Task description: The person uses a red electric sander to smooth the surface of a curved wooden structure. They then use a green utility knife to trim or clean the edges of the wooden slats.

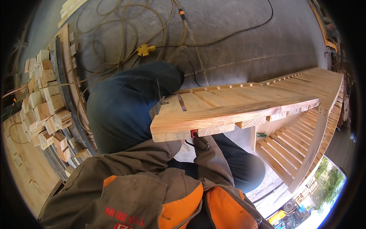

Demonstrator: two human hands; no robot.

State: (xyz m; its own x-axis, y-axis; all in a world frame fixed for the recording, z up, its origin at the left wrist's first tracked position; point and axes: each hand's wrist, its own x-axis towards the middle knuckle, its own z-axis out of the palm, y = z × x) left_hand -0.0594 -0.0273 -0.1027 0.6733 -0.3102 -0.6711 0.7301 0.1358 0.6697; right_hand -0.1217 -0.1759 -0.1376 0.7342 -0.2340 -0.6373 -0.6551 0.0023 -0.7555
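The pale slatted wooden frame [219, 96] is right ahead of me, over my hands, which its thick curved rail [236, 113] hides, so I cannot tell whether they grip anything. A yellow plastic cable connector [144, 50] lies beyond on the grey concrete floor [248, 47]; the frame's long axis runs rightward and away.

Slatted panel [228, 114] of matt, visibly grained wood
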